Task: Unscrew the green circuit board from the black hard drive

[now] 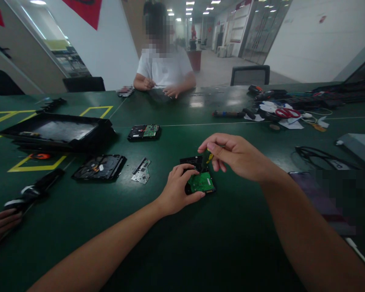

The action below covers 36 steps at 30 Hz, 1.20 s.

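A hard drive lies on the green table in front of me, its green circuit board facing up. My left hand grips it from the left, thumb at the near edge and fingers over the far edge. Above its right far corner, my right hand pinches a small screwdriver with a yellow handle. The shaft points down toward the drive, and I cannot make out whether its tip touches a screw. Left of the drive lies a loose circuit board. Two more hard drives, one farther back and one farther left, rest nearby.
A black tray stands at the left on the table. Tools, cables and red-handled scissors crowd the back right. A phone-like dark slab and a grey box lie right. Another person sits opposite; someone's hand shows at left.
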{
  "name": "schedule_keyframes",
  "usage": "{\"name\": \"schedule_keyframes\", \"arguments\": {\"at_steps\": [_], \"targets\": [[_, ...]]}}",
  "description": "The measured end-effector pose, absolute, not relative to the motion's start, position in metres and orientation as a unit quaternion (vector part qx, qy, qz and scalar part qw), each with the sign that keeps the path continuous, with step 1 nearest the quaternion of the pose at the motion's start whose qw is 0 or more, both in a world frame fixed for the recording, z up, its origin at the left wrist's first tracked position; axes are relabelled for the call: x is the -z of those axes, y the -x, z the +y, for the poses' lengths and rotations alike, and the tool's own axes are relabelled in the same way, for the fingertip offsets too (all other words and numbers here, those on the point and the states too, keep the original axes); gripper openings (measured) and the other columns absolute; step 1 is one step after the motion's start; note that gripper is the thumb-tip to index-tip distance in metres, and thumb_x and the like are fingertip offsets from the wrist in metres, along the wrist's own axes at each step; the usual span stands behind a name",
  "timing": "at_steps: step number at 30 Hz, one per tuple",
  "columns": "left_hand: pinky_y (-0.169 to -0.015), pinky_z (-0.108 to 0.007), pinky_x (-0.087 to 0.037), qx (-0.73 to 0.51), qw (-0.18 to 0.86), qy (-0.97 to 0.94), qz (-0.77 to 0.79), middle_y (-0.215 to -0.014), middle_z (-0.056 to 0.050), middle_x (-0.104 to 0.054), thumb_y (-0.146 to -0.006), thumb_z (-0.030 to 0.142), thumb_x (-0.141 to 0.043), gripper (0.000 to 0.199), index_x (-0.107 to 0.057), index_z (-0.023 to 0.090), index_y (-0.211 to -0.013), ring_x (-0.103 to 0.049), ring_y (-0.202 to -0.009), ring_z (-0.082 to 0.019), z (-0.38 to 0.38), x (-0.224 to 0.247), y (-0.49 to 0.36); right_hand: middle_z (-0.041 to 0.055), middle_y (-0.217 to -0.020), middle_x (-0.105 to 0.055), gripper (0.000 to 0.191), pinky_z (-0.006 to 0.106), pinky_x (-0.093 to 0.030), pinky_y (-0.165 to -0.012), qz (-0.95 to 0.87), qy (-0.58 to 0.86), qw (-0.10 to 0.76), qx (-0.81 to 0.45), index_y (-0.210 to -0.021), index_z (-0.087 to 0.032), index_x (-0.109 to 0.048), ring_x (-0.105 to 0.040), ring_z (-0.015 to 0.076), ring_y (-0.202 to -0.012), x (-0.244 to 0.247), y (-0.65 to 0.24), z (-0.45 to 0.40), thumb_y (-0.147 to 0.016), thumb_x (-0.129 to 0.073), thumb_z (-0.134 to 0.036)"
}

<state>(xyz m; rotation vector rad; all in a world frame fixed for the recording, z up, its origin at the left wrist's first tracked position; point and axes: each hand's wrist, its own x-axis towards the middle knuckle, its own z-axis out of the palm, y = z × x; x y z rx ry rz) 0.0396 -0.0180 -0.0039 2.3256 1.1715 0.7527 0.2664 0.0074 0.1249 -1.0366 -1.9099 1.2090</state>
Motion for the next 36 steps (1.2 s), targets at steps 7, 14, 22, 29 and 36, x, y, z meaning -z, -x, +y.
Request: {"name": "schedule_keyframes", "arguments": {"at_steps": [7, 14, 22, 29, 36], "targets": [[-0.114, -0.056, -0.042, -0.275, 0.213, -0.839, 0.418, -0.144, -0.010, -0.055, -0.082, 0.046, -0.084, 0.060, -0.061, 0.030, -0.135, -0.048, -0.137, -0.036, -0.0174, 0.0057, -0.0393, 0.0002, -0.080, -0.067, 0.025, 0.026, -0.051, -0.057, -0.725, 0.387, 0.335, -0.461, -0.122, -0.020, -0.066, -0.063, 0.0127, -0.063, -0.1235, -0.2679, 0.0096, -0.103, -0.056, -0.032], [-0.114, -0.057, -0.042, -0.271, 0.213, -0.839, 0.422, -0.145, -0.010, -0.055, -0.082, 0.047, -0.083, 0.060, -0.061, 0.030, -0.136, -0.047, -0.137, -0.036, -0.0169, 0.0070, -0.0391, 0.0004, -0.076, -0.068, 0.019, 0.025, -0.043, -0.056, -0.737, 0.430, 0.343, -0.394, -0.100, -0.019, -0.070, -0.059, 0.0129, -0.064, -0.1242, -0.2702, 0.0083, -0.094, -0.071, -0.037], [-0.114, -0.057, -0.042, -0.269, 0.215, -0.839, 0.422, -0.145, -0.010, -0.054, -0.082, 0.046, -0.083, 0.060, -0.061, 0.030, -0.136, -0.047, -0.138, -0.036, -0.0175, 0.0050, -0.0391, 0.0016, -0.083, -0.067, 0.024, 0.025, -0.044, -0.055, -0.748, 0.411, 0.326, -0.405, -0.102, -0.018, -0.072, -0.057, 0.0109, -0.062, -0.1278, -0.2669, 0.0060, -0.101, -0.060, -0.039], [-0.114, -0.058, -0.042, -0.270, 0.210, -0.840, 0.420, -0.145, -0.010, -0.054, -0.083, 0.047, -0.083, 0.060, -0.061, 0.030, -0.136, -0.047, -0.138, -0.036, -0.0172, 0.0065, -0.0389, 0.0014, -0.080, -0.067, 0.030, 0.026, -0.048, -0.058, -0.744, 0.396, 0.321, -0.432, -0.125, -0.019, -0.069, -0.061, 0.0134, -0.065, -0.1240, -0.2686, 0.0086, -0.105, -0.051, -0.033], [-0.115, -0.058, -0.042, -0.272, 0.213, -0.839, 0.421, -0.146, -0.010, -0.054, -0.083, 0.047, -0.083, 0.060, -0.061, 0.030, -0.136, -0.047, -0.138, -0.036, -0.0177, 0.0054, -0.0388, 0.0023, -0.085, -0.071, 0.023, 0.028, -0.046, -0.064, -0.754, 0.420, 0.336, -0.378, -0.105, -0.019, -0.073, -0.062, 0.0149, -0.073, -0.1244, -0.2698, 0.0080, -0.096, -0.068, -0.040]]}}
